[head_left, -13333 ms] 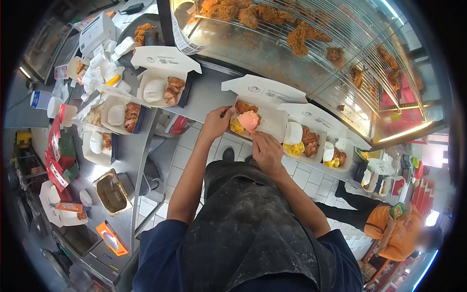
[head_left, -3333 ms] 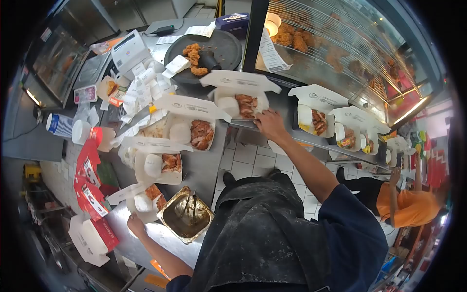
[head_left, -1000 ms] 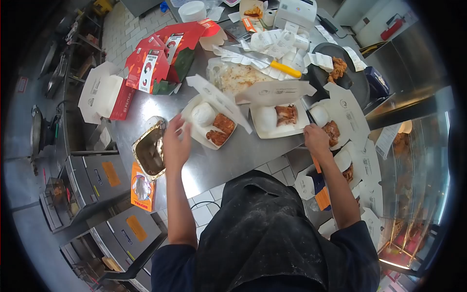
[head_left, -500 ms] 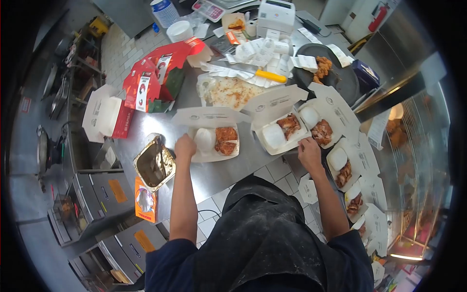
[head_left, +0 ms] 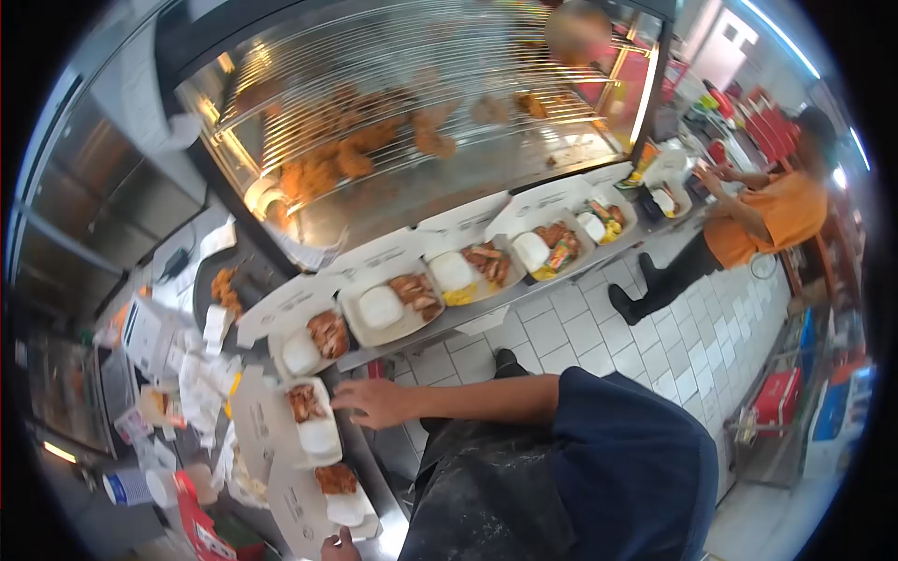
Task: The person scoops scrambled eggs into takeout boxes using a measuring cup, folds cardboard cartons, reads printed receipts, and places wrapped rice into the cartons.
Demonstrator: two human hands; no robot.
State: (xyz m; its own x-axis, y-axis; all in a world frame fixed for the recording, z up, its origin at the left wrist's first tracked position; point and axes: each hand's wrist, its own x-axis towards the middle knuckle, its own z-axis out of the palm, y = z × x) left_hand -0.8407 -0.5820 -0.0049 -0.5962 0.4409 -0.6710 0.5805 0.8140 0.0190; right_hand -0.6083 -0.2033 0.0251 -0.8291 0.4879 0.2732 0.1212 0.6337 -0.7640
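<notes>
Lit glass display cabinet [head_left: 402,201] takes up the upper view, fried chicken on wire racks. Steel counter [head_left: 363,449] runs along its foot and turns a corner at left. Co-worker in an orange shirt [head_left: 784,215], well apart, far right. Row of paperboard meal boxes [head_left: 398,329] along the cabinet, lids raised. Round the corner, two more on the counter: the near box [head_left: 267,421] and, just beside it, the lower box [head_left: 299,510], both lids up, both filled.

Right hand [head_left: 369,402]: palm down, fingers loosely spread at the near box's rim, nothing gripped; touching or just short, cannot tell. Left hand [head_left: 340,547]: at the lower box's end, cut by the frame edge; whether it pinches the wall, cannot tell.

Handling, by judgement: light, walls springy, lid a floppy hold. Best taken low on opposite walls, kept level; the rice mound [head_left: 321,438] looks soft, the browned chicken [head_left: 306,402] greasy, apt to slide.
</notes>
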